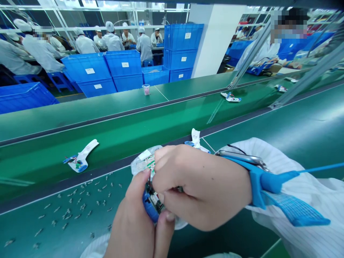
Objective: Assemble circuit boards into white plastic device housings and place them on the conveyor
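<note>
My left hand (135, 215) is closed around a blue-rimmed device housing (148, 206) with circuit parts showing inside. Its thumb and a fingertip press against the housing from either side. Bent over the same housing is my right hand (199, 190), its fingers curled together at the open part; whatever they pinch is hidden. A blue wrist strap (258, 186) with a cord circles the right wrist. Behind the hands lies a clear plastic bag (136, 165) with small white and green pieces. Many small metal parts (68, 211) are scattered to the left on the green bench.
A green conveyor belt (134, 132) runs across beyond the bench, carrying white gun-shaped housings (84, 156) with wires. A metal post (252, 50) rises at the right. Blue crates (182, 39), a small cup (146, 90) and co-workers in white are farther back.
</note>
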Demonstrator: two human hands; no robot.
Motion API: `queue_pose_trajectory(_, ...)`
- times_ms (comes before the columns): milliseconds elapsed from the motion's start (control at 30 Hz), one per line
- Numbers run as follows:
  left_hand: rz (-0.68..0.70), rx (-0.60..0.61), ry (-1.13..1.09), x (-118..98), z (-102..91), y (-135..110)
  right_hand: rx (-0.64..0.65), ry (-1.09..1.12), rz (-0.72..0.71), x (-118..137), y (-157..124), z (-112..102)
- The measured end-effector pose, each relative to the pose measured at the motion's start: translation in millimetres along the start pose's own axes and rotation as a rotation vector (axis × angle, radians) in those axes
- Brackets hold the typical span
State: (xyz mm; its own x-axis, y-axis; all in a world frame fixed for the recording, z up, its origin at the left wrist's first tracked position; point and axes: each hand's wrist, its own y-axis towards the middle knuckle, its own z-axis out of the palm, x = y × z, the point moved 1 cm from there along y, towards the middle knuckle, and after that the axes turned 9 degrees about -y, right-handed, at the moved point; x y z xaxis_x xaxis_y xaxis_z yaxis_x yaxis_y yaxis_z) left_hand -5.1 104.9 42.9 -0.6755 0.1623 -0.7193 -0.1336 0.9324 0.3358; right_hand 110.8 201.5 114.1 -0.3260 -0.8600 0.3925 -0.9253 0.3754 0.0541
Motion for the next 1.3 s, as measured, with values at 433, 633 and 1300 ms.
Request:
queue_pose_trajectory(433, 0.050, 0.018, 0.091, 3, -2.6, 5, -0.098, 0.061, -0.041, 0, -3, 8)
queue_pose_trajectory(633, 0.052, 0.001, 0.074, 4, 1.1, 0, -0.063, 0.144, -0.074, -3, -3, 9)
queue_pose_trajectory(1300, 0.042, 0.523, 0.195, 11, 0.7, 25, -0.052, -0.368, 0.864, -202, 34, 21)
